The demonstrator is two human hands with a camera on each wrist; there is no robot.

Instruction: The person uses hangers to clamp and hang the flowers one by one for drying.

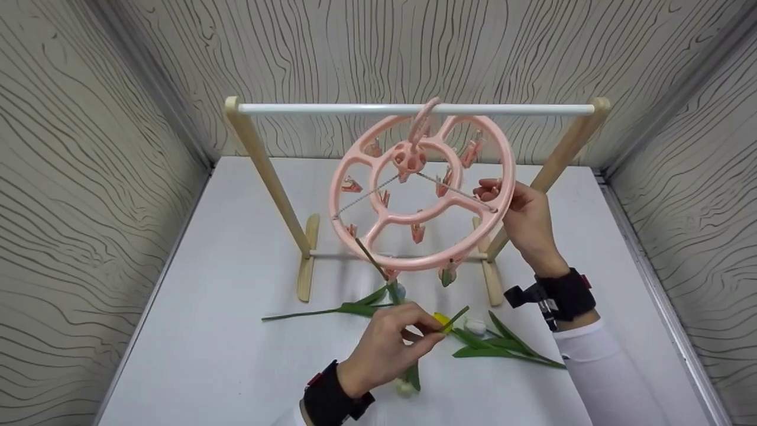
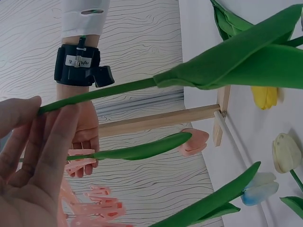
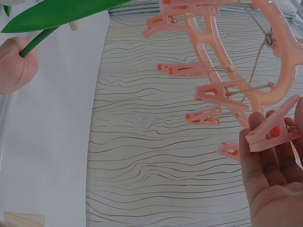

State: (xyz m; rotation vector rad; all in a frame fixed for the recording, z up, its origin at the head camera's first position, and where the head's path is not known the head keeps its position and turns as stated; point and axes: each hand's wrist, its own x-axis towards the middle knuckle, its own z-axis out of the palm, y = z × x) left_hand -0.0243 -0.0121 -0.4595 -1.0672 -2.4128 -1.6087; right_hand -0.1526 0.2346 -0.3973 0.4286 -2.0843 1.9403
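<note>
Pink tulip point(image 2: 193, 142) hangs; left hand point(image 1: 393, 340) pinches a stem point(image 2: 118, 90), right hand point(image 1: 528, 219) a clip point(image 3: 277, 119); white tulip point(image 1: 475, 327) remains toward counter's point(image 1: 195, 355) right edge.

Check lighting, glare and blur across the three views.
Head view: soft light, glossy highlights on the pink clip hanger; left wrist: muted, greyish tones, faint shadow beside the yellow tulip; right wrist: similarly muted, fingers of the right hand shaded; no obvious motion blur in any view.

hanger point(image 1: 414, 263) glossy plastic; clip point(image 3: 271, 131) smooth plastic; post point(image 1: 269, 177) matt wood; crossbar point(image 1: 331, 109) smooth, glossy; tulip leaves point(image 2: 227, 61) matt, cloth-like.
</note>
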